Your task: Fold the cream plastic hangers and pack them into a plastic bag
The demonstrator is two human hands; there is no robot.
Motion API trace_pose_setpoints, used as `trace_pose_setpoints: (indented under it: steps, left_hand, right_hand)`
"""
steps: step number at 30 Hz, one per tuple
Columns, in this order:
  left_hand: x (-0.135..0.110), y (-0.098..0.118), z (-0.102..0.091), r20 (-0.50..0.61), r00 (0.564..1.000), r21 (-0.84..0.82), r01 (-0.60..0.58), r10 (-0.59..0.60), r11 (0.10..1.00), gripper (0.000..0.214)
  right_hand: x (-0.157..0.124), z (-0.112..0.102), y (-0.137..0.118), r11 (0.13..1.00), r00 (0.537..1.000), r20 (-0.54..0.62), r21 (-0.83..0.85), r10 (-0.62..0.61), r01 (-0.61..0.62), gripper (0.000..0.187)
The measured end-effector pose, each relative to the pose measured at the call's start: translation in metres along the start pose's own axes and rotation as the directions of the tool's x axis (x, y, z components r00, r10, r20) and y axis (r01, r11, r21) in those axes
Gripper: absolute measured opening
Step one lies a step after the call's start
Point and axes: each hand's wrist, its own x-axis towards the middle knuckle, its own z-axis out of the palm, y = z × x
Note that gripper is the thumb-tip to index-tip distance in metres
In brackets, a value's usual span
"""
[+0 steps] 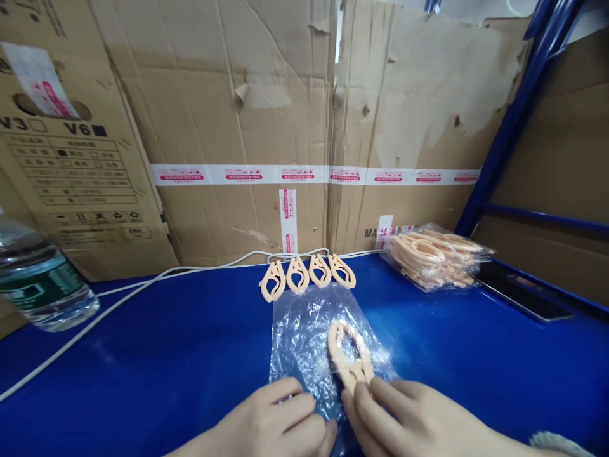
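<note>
A clear plastic bag (304,330) lies flat on the blue table (166,343) in front of me. My left hand (273,422) is closed, its fingers pinching the bag's near edge. My right hand (404,416) is closed on a peach plastic clip (349,352), which lies on or partly inside the bag; I cannot tell which. Just beyond the bag, several more peach clips (307,274) lie side by side in a row.
A stack of bagged peach clips (435,257) sits at the back right, beside a dark flat device (521,292). A water bottle (40,282) lies at the left edge. A white cable (124,295) runs across the table. Cardboard boxes (247,127) wall off the back.
</note>
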Motion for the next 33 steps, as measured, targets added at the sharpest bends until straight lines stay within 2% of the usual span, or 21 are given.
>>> trace_pose_setpoints:
  steps: [4,8,10,12,13,15,16,18,21,24,26,29,33]
  left_hand:
    - [-0.006,0.003,0.008,0.047,0.996,-0.014,0.083,-0.082,0.996,0.042]
    - [-0.012,0.004,0.016,-0.062,0.993,-0.018,0.102,-0.103,0.995,0.039]
    - [-0.012,0.002,0.017,-0.050,0.996,-0.004,0.068,-0.068,0.998,0.036]
    - [-0.010,0.000,0.015,-0.031,0.999,0.015,0.036,-0.036,0.999,0.037]
    - [-0.009,-0.001,0.013,-0.029,0.999,0.020,0.029,-0.028,0.999,0.037]
    - [-0.006,-0.002,0.008,-0.014,1.000,0.022,0.027,-0.026,0.999,0.037]
    - [-0.005,-0.002,0.005,-0.003,1.000,0.019,0.031,-0.031,0.999,0.035]
    - [-0.004,-0.003,0.000,0.023,0.999,0.007,0.035,-0.036,0.999,0.031]
    - [-0.007,-0.005,-0.003,0.000,0.998,-0.022,0.057,-0.057,0.998,0.032]
    - [-0.013,-0.007,0.000,-0.060,0.991,-0.051,0.116,-0.119,0.992,0.029]
    - [-0.018,-0.009,0.001,-0.062,0.985,-0.076,0.154,-0.159,0.985,0.023]
    - [-0.021,-0.009,0.001,-0.021,0.978,-0.115,0.206,-0.209,0.972,0.019]
    - [-0.019,-0.007,-0.003,-0.014,0.966,-0.136,0.255,-0.260,0.957,0.017]
  right_hand:
    - [0.010,0.015,0.007,0.997,0.998,0.004,-0.042,0.070,-0.069,0.016]
    - [0.016,0.033,0.012,0.990,0.993,-0.029,-0.069,0.119,-0.121,0.017]
    - [0.020,0.032,0.019,0.988,0.990,-0.040,-0.070,0.138,-0.140,0.013]
    - [0.024,0.023,0.033,0.983,0.984,0.003,0.040,0.177,-0.177,0.003]
    - [0.025,0.018,0.043,0.969,0.978,0.039,0.137,0.203,-0.207,0.004]
    - [0.028,0.012,0.072,0.888,0.952,0.145,0.346,0.269,-0.304,0.014]
    - [0.030,0.013,0.090,0.862,0.938,0.152,0.371,0.310,-0.345,0.010]
    - [0.032,0.025,0.127,0.872,0.901,0.142,0.229,0.410,-0.432,0.017]
    - [0.033,0.061,0.172,0.889,0.897,0.220,0.172,0.384,-0.423,0.042]
    - [0.034,0.096,0.194,0.910,0.894,0.330,0.175,0.305,-0.375,0.071]
    - [0.033,0.109,0.200,0.918,0.884,0.375,0.168,0.279,-0.361,0.077]
    - [0.026,0.112,0.204,0.918,0.865,0.410,0.137,0.289,-0.371,0.068]
    - [0.001,0.100,0.199,0.899,0.819,0.460,0.089,0.345,-0.429,0.029]
